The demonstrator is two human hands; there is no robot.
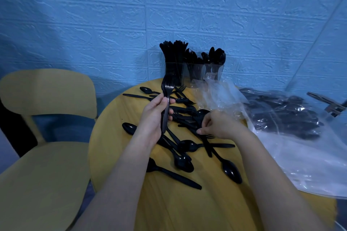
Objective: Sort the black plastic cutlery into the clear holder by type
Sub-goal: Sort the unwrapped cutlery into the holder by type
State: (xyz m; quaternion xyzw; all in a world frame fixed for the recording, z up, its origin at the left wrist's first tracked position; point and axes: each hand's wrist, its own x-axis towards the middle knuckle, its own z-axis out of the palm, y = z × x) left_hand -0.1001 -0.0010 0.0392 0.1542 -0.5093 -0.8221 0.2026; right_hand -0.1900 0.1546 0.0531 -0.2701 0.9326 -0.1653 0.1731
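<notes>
One round yellow table (116, 137) carries everything, with one yellow chair (47, 118) beside its left edge. One clear holder (193, 73) stands at the far edge; it has three compartments, each packed with black cutlery too dense to count. Two hands show: the left hand (155, 116) holds a small bunch of forks (167, 88), the number unclear. The right hand (217, 124) touches the loose pile (187, 137) mid-table. About seven spoons can be made out there; knives and forks overlap too much to count. Two clear plastic bags (300, 146) lie along the right edge.
</notes>
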